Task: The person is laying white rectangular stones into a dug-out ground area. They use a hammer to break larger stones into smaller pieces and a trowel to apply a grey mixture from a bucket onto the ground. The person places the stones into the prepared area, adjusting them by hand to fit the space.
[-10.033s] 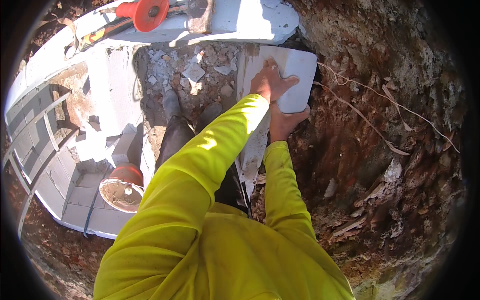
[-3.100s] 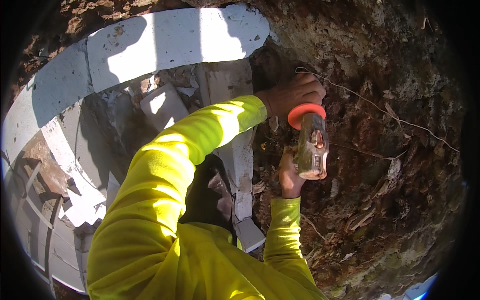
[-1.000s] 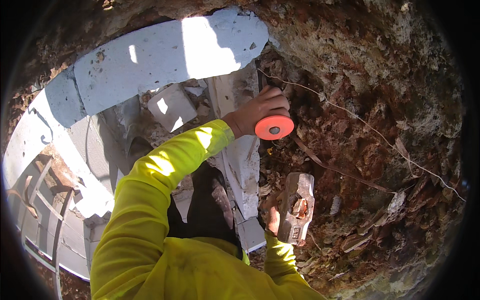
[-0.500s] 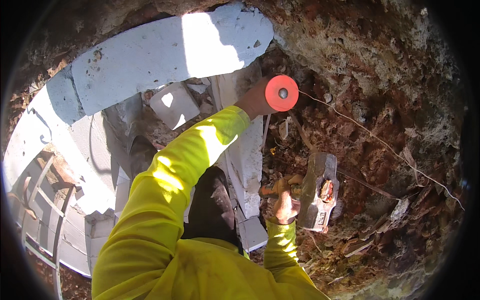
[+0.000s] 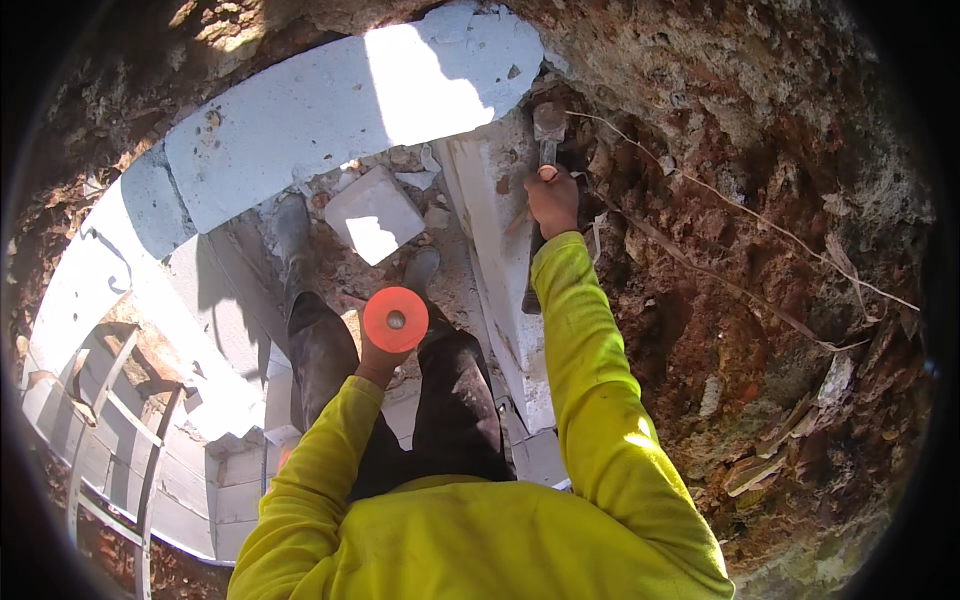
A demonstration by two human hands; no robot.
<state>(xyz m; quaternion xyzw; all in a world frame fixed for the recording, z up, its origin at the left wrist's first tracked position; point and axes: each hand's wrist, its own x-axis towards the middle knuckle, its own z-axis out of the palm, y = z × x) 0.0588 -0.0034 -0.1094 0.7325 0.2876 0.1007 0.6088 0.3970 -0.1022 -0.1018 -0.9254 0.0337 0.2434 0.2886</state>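
Observation:
My left hand (image 5: 376, 362) is closed beneath a round orange guard (image 5: 380, 312) with a metal end at its middle. It looks like a chisel seen end-on, its shaft hidden below the guard. This hand is drawn back above my legs. My right hand (image 5: 553, 205) reaches forward, wrapped round the handle of a sledgehammer (image 5: 549, 122). The hammer's head lies beyond my fingers, near the foot of the rough earth wall (image 5: 720, 210). Beside that hand, on its left, runs a pale concrete ledge (image 5: 490, 230).
A curved whitish concrete beam (image 5: 280, 120) spans the far side. A loose pale block (image 5: 375, 215) rests in rubble ahead of my boots (image 5: 422, 268). A metal ladder (image 5: 150, 480) leans at the left. A thin wire (image 5: 740, 208) hangs across the earth wall.
My left hand has pulled back down and left with the orange-guarded tool, away from the wall. My right hand has swung the sledgehammer forward, from beside my body to the far end of the ledge.

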